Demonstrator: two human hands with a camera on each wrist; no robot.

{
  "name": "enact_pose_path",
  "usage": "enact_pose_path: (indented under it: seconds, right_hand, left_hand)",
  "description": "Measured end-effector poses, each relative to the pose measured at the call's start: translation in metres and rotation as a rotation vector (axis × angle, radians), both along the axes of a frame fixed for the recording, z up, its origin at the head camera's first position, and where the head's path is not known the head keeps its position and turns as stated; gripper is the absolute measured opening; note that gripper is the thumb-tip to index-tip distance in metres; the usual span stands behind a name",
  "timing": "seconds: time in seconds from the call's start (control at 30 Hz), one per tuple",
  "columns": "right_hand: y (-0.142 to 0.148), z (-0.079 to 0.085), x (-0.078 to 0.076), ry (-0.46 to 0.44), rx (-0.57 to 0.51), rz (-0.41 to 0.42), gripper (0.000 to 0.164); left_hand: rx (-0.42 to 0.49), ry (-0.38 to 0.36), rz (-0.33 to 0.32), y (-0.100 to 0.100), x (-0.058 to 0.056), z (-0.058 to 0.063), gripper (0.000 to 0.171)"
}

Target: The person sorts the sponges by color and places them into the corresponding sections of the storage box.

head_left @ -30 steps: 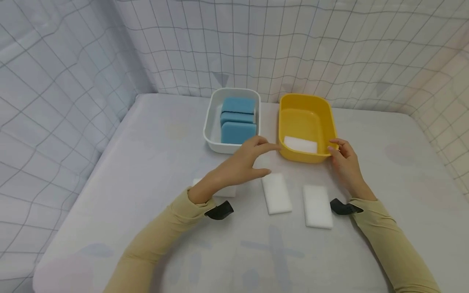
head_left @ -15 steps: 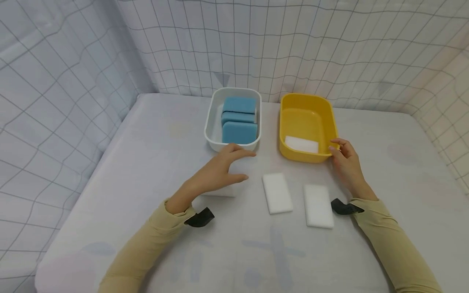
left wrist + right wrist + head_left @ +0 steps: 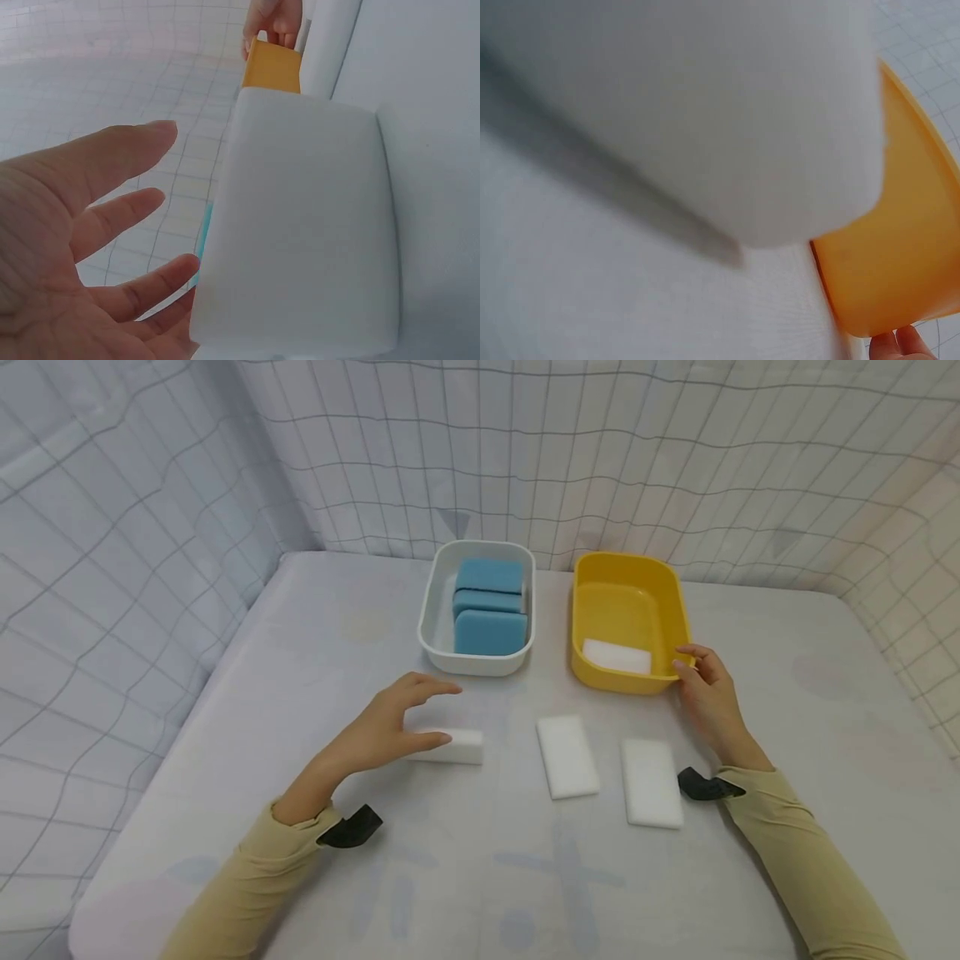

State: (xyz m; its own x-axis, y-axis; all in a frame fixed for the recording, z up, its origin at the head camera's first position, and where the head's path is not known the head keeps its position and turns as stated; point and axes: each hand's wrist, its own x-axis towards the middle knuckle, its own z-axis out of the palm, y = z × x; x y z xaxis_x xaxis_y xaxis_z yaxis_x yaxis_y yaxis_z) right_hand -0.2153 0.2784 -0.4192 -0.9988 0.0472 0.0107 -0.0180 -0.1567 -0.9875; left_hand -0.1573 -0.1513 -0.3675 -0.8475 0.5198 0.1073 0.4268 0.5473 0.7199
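Observation:
My left hand hovers with spread, gently bent fingers over the left end of a white sponge, which stands on its long edge. In the left wrist view the broad face of that sponge rises beside the fingertips, and nothing is held. At the right, my right hand pinches the near right corner of a yellow bin between thumb and fingers. Inside the bin, against its near wall, lies one white sponge. The right wrist view shows fingertips at the bin's lower edge.
Two more white sponges, a middle one and a right one, lie flat on the table before the bin. A white bin with several blue sponges stands left of the yellow one. Grid-patterned cloth walls enclose the table.
My left hand has moved left and toward me, from beside the yellow bin to the standing white sponge, uncovering part of it. The right hand has stayed at the bin's corner.

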Motion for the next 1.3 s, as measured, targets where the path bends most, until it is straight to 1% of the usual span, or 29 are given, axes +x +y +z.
enact_pose_path:
  seconds: [0.27,0.43,0.57,0.67,0.77,0.97,1.07,1.3]
  right_hand:
    - [0.000,0.001,0.001,-0.011,0.011,0.000,0.020]
    - [0.001,0.000,0.001,-0.002,0.009,0.005,0.019]
    - [0.002,0.000,0.001,0.015,-0.002,0.001,0.017]
    - [0.002,-0.001,0.001,0.030,-0.015,0.002,0.016]
    - [0.002,-0.001,0.001,0.037,-0.025,0.007,0.016]
    - [0.002,-0.001,0.001,0.021,-0.004,0.001,0.016]
    - [0.002,-0.001,0.001,0.025,-0.004,0.001,0.016]
    - [0.002,-0.002,0.000,0.023,0.005,0.000,0.017]
  left_hand:
    - [-0.038,-0.062,0.009,-0.010,0.005,-0.005,0.058]
    - [-0.054,-0.094,0.021,-0.013,0.008,-0.010,0.058]
    - [-0.062,-0.088,0.024,-0.013,0.009,-0.017,0.061]
    - [-0.068,-0.091,0.022,-0.013,0.009,-0.021,0.059]
    - [-0.083,-0.091,0.026,-0.013,0.009,-0.023,0.053]
    - [-0.106,-0.060,0.039,-0.014,0.009,-0.028,0.037]
    - [-0.109,-0.051,0.045,-0.014,0.009,-0.029,0.035]
    - [-0.096,-0.055,0.067,-0.013,0.009,-0.032,0.034]
